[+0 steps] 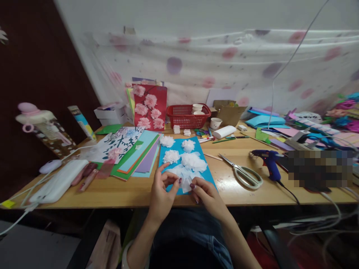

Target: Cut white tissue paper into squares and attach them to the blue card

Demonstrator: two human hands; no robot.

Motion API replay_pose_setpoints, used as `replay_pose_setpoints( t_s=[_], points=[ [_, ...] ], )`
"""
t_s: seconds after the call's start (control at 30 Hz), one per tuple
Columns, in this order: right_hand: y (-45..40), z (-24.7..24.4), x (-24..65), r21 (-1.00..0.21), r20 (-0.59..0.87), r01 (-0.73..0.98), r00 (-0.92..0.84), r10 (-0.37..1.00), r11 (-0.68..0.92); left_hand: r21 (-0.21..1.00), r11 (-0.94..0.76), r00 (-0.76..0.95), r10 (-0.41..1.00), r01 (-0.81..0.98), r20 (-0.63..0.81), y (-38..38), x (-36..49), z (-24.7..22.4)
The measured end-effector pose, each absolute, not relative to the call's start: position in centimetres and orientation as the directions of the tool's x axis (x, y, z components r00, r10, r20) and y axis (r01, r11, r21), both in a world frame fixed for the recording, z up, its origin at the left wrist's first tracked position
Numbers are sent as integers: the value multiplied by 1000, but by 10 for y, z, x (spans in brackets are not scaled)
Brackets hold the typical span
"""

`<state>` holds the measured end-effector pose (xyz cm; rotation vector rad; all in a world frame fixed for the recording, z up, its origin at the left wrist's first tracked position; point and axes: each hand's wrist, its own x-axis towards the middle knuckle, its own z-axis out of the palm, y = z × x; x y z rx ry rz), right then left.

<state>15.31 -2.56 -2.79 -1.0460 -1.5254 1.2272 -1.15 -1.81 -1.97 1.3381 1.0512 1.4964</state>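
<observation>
Near the table's front edge, my left hand [165, 185] and my right hand [204, 192] pinch a piece of thin white tissue paper [186, 184] between them, thumbs against fingertips. It hangs over the lower part of a blue sheet of paper [209, 177]. Farther up that sheet lie several ruffled white tissue flowers [188, 145]. A larger loose pile of white tissue [193, 161] sits just beyond my fingers. More tissue lies partly behind my left hand, so its outline is hidden.
Scissors [246, 175] and a blue glue gun [269, 162] lie to the right. Coloured paper sheets [140, 158] overlap at the left. A red basket [185, 117] and a red card with pink flowers [150, 106] stand behind. Left are a bottle [47, 129] and a white power bank [58, 181].
</observation>
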Motion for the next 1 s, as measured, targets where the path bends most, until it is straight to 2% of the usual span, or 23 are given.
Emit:
replay_pose_setpoints(
  t_s=[0.2,0.3,0.43,0.5,0.6,0.67,0.87,1.0],
  points=[
    [-26,-24,153,-991,110,48,-244,963,126,958,-286,-179,943,-6,280,2,-31,-25],
    [-25,-20,151,-991,113,41,-226,968,125,954,-272,-195,936,123,292,12,-40,-31],
    [-24,-21,150,-989,126,50,-209,970,140,898,-327,-259,877,294,404,5,-36,-25],
    [-24,-23,151,-987,133,59,-211,968,149,805,-416,-166,838,424,521,-5,-27,-18],
    [-24,-23,152,-982,148,80,-219,964,169,800,-485,84,868,354,489,-19,-13,-11],
    [-25,-22,152,-978,158,97,-225,962,183,828,-462,119,886,317,449,-23,-6,-11],
    [-26,-21,152,-969,165,142,-228,960,201,871,-392,54,917,296,395,-20,-3,-17],
    [-24,-24,153,-967,166,153,-217,962,202,910,-311,-59,939,274,339,-14,-10,-18]
  ],
)
